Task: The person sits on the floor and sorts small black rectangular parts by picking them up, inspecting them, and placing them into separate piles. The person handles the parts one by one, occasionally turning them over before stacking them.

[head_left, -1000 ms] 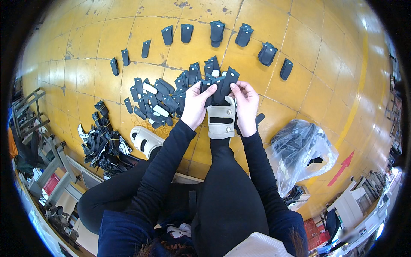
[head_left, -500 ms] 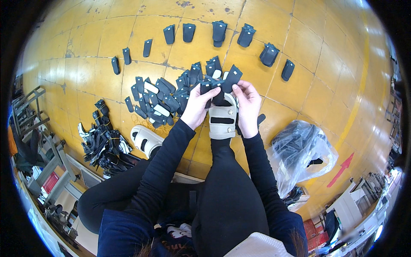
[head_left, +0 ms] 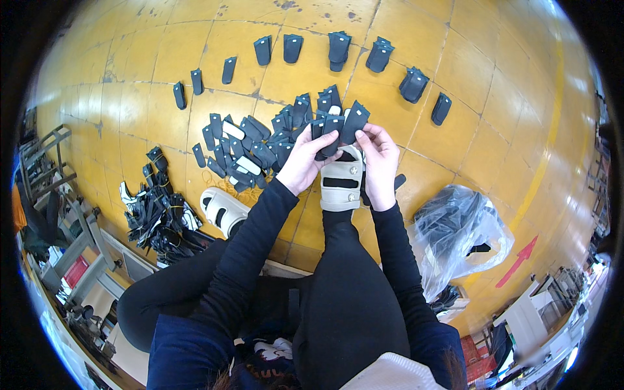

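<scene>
My left hand [head_left: 304, 160] is closed on a few black padded tongue-shaped pieces [head_left: 332, 125], its thumb lying across the front one. Beside it, my right hand [head_left: 381, 156] pinches the lower end of one more such piece [head_left: 355, 118], a flat black one with a small pale label. The held pieces are close together above my shoe, and their lower ends are partly hidden by my fingers. Just beyond my left hand a loose heap of the same pieces [head_left: 263, 155] covers the floor, a few of them showing white sides.
Small stacks of these pieces [head_left: 338, 49] form an arc farther out. Bundled black-and-white parts [head_left: 162, 218] lie at left. A clear plastic bag [head_left: 460, 227] with dark contents sits at right. My beige shoes [head_left: 341, 177] rest on the yellow floor; metal racks [head_left: 71, 240] stand far left.
The pieces in my left hand have shifted and overlap more closely. My right hand keeps its pinch on the single piece. The whole view has moved slightly.
</scene>
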`<state>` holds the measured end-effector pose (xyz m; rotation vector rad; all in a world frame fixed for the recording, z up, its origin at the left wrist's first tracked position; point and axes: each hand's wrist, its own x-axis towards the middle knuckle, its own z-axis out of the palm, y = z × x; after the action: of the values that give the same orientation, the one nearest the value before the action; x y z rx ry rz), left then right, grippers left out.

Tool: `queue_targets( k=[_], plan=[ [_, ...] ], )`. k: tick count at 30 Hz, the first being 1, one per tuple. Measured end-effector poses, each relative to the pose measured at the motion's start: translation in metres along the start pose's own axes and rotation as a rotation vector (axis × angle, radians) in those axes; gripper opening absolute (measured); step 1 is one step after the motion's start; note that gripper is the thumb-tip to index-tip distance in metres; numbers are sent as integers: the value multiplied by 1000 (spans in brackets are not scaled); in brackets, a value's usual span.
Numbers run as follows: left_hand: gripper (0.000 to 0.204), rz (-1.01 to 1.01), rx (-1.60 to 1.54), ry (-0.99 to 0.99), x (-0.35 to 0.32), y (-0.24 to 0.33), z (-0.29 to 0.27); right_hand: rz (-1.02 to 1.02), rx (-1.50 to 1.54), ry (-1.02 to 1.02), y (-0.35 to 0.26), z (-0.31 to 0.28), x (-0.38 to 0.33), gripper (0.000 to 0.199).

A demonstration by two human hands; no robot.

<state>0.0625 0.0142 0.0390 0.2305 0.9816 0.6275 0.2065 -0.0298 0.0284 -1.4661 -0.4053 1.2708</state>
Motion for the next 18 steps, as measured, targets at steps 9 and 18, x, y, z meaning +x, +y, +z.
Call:
queue_targets(
  k=[9, 18],
  plan=[
    [25, 99, 142, 116, 5, -8, -5, 34, 10, -53, 7, 4, -7, 17],
    [16, 158, 149, 101, 12, -5, -14, -183, -885, -385, 65, 9, -34, 11]
  ],
)
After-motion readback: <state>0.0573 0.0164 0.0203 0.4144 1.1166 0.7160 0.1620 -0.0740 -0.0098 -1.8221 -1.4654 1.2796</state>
